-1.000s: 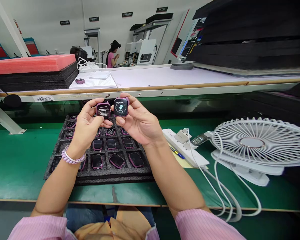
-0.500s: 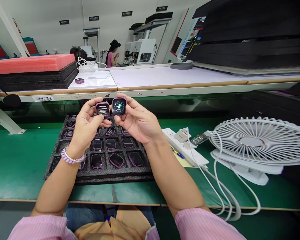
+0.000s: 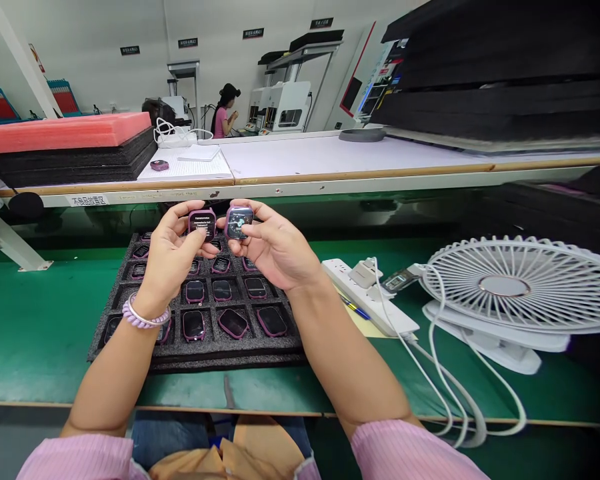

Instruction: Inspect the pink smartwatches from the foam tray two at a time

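My left hand (image 3: 177,243) is closed on a purple smartwatch body (image 3: 202,220) without a strap; its lit screen shows white lines of text, with my thumb on the lower part. Close beside it, my right hand (image 3: 275,243) grips a second purple smartwatch (image 3: 237,219), whose screen shows a round dial. My right thumb lies over the lower right of that screen. Below both hands is a black foam tray (image 3: 180,357) with compartments, holding several more purple smartwatches (image 3: 194,325). Some screens in the tray are dark, others show text.
A white power strip (image 3: 375,300) with plugs and cables lies right of the tray, near a pen (image 3: 355,307) and a white fan (image 3: 505,287). On the shelf are pink foam (image 3: 65,130), a notebook, one watch and stacked black trays (image 3: 500,80). A person (image 3: 224,113) sits beyond.
My right thumb has moved from the watch's edge onto its screen. My left hand keeps its hold, thumb on the text screen. The view has tilted slightly.
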{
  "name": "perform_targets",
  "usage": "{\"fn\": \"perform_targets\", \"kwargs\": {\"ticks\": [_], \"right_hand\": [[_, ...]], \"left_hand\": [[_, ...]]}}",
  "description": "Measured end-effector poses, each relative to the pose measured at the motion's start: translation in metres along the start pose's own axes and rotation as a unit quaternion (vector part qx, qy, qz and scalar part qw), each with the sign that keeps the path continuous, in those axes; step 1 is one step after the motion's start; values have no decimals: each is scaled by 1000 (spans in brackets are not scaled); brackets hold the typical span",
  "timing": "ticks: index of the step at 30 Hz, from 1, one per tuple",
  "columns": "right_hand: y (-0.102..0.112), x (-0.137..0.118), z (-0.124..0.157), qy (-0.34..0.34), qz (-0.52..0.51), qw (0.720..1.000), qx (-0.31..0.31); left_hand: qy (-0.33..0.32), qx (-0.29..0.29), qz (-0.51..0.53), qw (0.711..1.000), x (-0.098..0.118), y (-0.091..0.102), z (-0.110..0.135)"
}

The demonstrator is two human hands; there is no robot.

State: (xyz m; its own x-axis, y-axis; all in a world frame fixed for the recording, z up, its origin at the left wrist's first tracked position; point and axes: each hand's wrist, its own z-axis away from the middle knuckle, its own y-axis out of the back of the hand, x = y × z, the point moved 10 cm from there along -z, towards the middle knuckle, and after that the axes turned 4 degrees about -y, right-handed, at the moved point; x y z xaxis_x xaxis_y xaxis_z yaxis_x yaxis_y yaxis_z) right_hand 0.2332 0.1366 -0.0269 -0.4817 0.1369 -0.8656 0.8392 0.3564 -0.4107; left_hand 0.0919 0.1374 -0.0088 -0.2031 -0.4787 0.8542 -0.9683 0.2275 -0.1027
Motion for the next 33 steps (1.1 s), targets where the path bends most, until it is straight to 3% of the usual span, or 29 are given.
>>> {"fn": "perform_targets", "kwargs": {"ticks": [17, 33], "right_hand": [[1, -1, 0, 20, 48, 999, 8], [-2, -6, 2, 46, 83, 995, 4]], "left_hand": [[18, -18, 19, 1000, -1, -6, 1], [-6, -40, 4, 999, -1, -9, 1]]}}
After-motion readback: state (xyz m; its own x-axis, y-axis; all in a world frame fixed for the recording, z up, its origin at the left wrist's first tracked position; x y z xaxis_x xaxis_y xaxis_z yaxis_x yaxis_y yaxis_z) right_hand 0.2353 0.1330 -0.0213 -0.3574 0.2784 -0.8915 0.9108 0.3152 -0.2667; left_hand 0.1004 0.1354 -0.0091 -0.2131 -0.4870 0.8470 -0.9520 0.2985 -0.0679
